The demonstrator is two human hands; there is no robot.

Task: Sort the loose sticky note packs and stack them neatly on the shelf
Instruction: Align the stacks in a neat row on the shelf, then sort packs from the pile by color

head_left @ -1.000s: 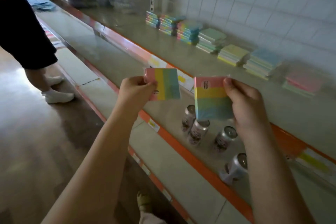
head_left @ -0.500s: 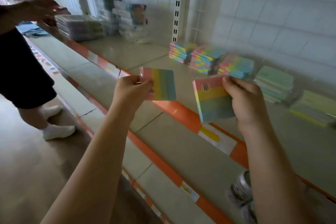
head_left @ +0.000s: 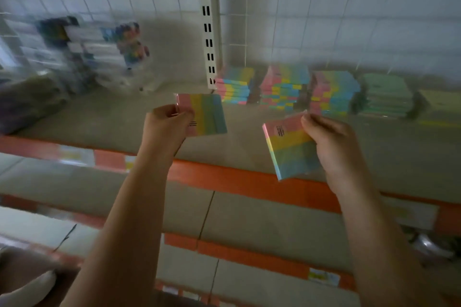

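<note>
Along the back of the shelf [head_left: 249, 129], against the white gridded wall, stands a row of sticky note stacks: three rainbow-striped stacks [head_left: 284, 88] side by side just right of the slotted upright post [head_left: 208, 22], then a green stack [head_left: 386, 96], and at the far right edge what looks like a yellow one, too blurred to be sure. To the left, well apart from the row, sits a blurred heap of clear-wrapped goods [head_left: 82, 52]. The shelf's orange front edge [head_left: 237, 182] runs beneath both forearms, with lower shelves below it.

Both hands are raised in front of the shelf, each holding one loose rainbow pack. The left hand [head_left: 167, 124] pinches the left pack [head_left: 207, 114] by its pink side, thumb on the face, with the stripes running upright. The right hand [head_left: 334, 142] grips the right pack [head_left: 289, 149] along its right edge, tilted, with the stripes running across and a small printed mark near the top. Neither pack touches the shelf or a stack.

The step in hand seems to be carrying and matching: both packs share the rainbow pattern of the three stacks behind. The next move probably calls for reaching forward over the shelf, turning each pack to agree with the stack's stripe direction, and laying it flat and square on top. The middle stack looks uneven along its edges, so a careless drop might shift it.
</note>
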